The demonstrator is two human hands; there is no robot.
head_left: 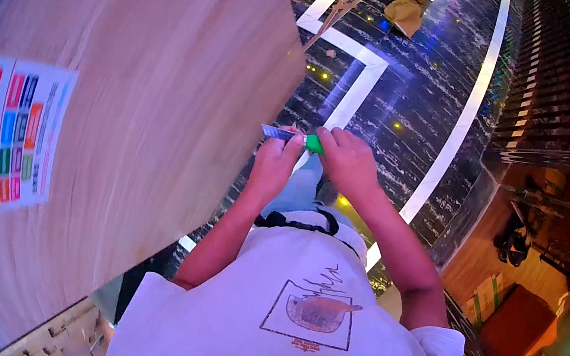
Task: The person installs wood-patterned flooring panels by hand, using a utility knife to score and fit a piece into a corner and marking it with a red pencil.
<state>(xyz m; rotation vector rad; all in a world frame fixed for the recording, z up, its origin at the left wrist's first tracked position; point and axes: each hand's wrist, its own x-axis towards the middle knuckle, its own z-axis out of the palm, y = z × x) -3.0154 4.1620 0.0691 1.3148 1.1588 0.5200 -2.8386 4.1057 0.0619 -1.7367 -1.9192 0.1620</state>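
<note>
My left hand (273,165) and my right hand (348,160) meet in front of my chest, over a dark glossy floor. Together they hold a small tube-like item with a silvery printed body (277,132) and a green cap (314,143). The left fingers pinch the silvery body. The right fingers close around the green cap end. Part of the item is hidden under my fingers.
A large light wooden tabletop (128,76) fills the left, with a colourful printed sheet (2,131) lying on it. The dark marbled floor (421,88) has white inlaid stripes. Wooden furniture and boxes (517,322) stand at the right, and a wooden easel-like frame (340,6) is far ahead.
</note>
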